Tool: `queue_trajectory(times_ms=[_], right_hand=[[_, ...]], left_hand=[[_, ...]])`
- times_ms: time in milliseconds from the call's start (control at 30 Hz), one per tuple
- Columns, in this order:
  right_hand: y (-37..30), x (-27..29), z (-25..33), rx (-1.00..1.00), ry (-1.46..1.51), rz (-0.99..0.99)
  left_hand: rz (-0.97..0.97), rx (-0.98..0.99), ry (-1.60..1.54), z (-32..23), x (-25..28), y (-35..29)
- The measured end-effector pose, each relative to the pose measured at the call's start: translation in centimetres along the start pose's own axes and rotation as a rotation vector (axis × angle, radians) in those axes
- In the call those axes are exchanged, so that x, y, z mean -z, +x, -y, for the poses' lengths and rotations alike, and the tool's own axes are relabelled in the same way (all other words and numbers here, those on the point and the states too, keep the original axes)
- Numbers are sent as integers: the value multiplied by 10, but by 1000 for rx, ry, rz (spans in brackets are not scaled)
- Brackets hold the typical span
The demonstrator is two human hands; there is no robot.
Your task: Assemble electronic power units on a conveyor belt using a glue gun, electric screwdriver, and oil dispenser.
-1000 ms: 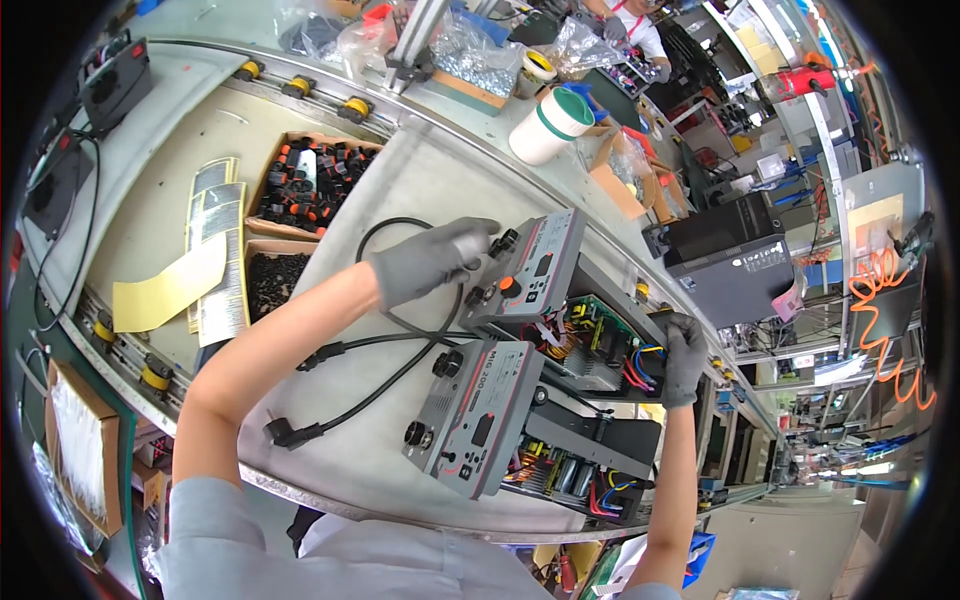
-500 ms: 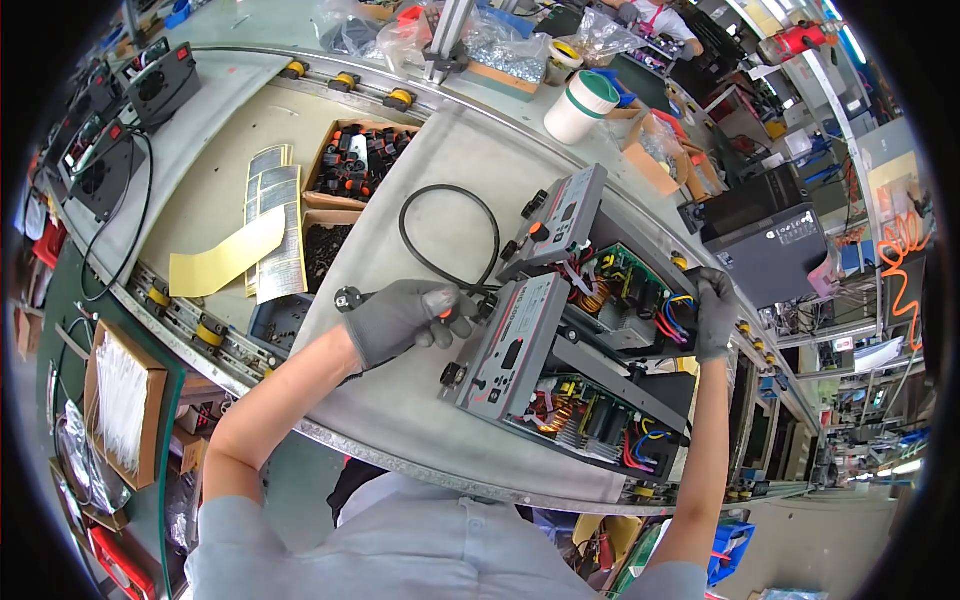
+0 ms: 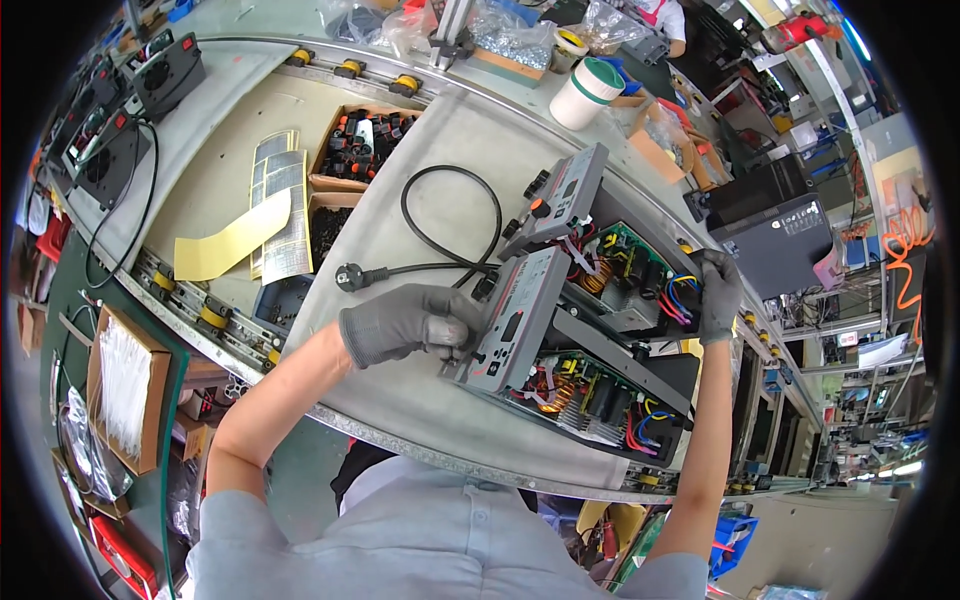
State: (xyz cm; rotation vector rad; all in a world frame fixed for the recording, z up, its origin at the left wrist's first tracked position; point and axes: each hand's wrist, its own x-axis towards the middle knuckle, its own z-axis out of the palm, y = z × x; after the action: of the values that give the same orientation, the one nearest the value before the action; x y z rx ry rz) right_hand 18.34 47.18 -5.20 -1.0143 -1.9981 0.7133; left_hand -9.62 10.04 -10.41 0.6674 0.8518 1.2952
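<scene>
Two grey electronic units with open sides lie side by side on the work surface, a far unit (image 3: 572, 195) and a near unit (image 3: 518, 318). Circuit boards, copper coils and coloured wires show inside. My left hand (image 3: 410, 325), in a grey glove, is closed at the near unit's front panel, by its lower terminals. What its fingers hold is hidden. My right hand (image 3: 718, 297), also gloved, has its fingers curled at the far unit's rear edge beside the wires. A black power cord (image 3: 440, 168) loops left of the units, its plug (image 3: 350, 277) just above my left hand.
Left of the units sit a box of black-and-orange knobs (image 3: 362, 145), yellow label sheets (image 3: 235, 240) and a small blue bin (image 3: 283, 308). A white tub with a green lid (image 3: 588, 92) stands behind. Similar units (image 3: 168, 78) occupy the far left. Another person (image 3: 665, 22) is at the back.
My left hand has moved slightly right and down onto the near unit's front panel; the orange-topped piece in its fingers is now hidden. The cord's plug shows fully. My right hand stays.
</scene>
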Motion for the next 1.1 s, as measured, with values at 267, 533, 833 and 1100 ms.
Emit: queue_trajectory(times_ms=[267,533,833,1100], right_hand=[[2,-1,-8,2,33,-12],[0,-4,-1,-26,49,-25],[0,-10,10,-48,66,-26],[-2,-13,15,-94,104,-37]], left_hand=[[66,95,59,11,5,1],[22,1,233,3,8,0],[-15,95,57,1,8,-8],[-1,-90,239,-4,8,-14]])
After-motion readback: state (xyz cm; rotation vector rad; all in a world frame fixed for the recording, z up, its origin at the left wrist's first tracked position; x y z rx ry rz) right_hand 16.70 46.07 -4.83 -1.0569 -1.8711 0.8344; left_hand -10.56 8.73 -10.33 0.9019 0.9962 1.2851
